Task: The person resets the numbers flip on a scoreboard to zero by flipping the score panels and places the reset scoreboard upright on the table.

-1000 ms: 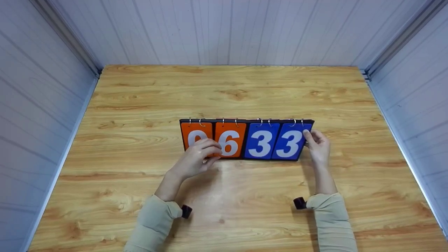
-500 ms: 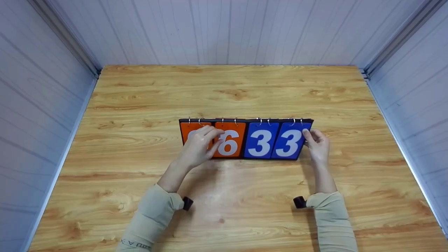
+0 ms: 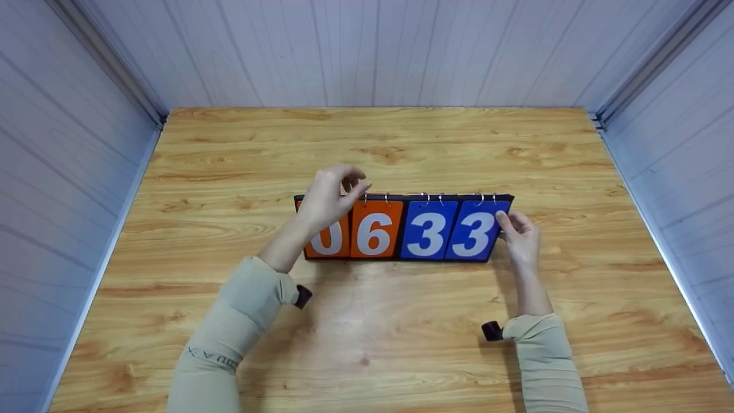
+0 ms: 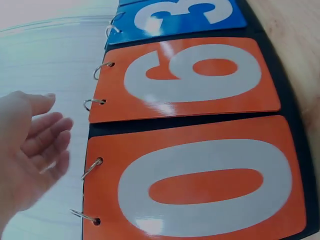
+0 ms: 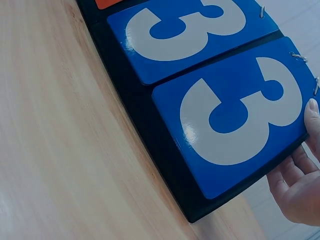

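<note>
A black flip scoreboard (image 3: 401,256) stands on the wooden table (image 3: 401,143), showing orange cards 0 (image 3: 331,240) and 6 (image 3: 375,232) and two blue cards 3 (image 3: 427,232) and 3 (image 3: 473,232). My left hand (image 3: 330,198) hovers at the top edge above the 0 card, beside the metal rings (image 4: 92,167). In the left wrist view this left hand (image 4: 30,145) has relaxed fingers and holds nothing. My right hand (image 3: 519,235) grips the board's right edge, thumb on the front by the last blue 3 card (image 5: 235,120), fingers (image 5: 300,185) behind.
White panelled walls (image 3: 373,51) close the table in at the back and on both sides. Bare wood lies in front of and behind the scoreboard. Beige sleeves (image 3: 241,321) cover both forearms, each with a small black wrist camera (image 3: 491,331).
My left hand has risen from the lower front of the leftmost orange card to the top edge, and the 0 now shows in full. The right hand has stayed put.
</note>
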